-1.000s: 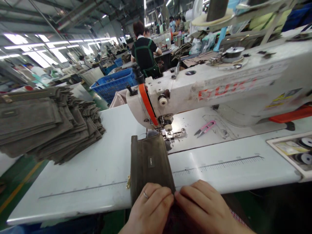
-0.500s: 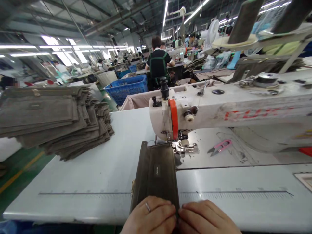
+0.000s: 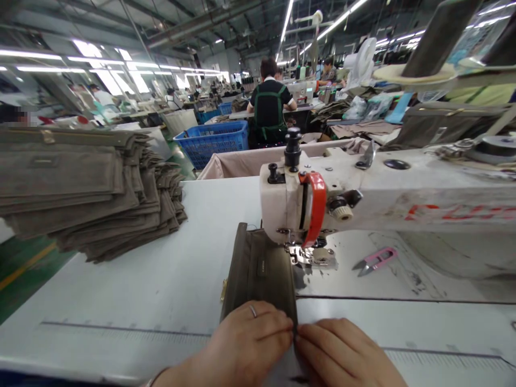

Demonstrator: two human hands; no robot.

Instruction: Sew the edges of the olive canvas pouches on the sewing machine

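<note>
From far off, I see a bag (image 3: 262, 285) on the table (image 3: 181, 290). Around it, the left hand (image 3: 253, 333) is on its near end at six o'clock, and the right hand (image 3: 342, 349) is at four. The snips (image 3: 375, 261) lie at three. The sewing machine's head (image 3: 280, 207) is at one. I see a pile of bags (image 3: 92, 188) at ten, and a basket (image 3: 213, 144) behind the table at eleven.

Head view | from wearer's head | faces forward, down | pouch (image 3: 260, 285) near | blue crate (image 3: 215, 146) farther off
</note>
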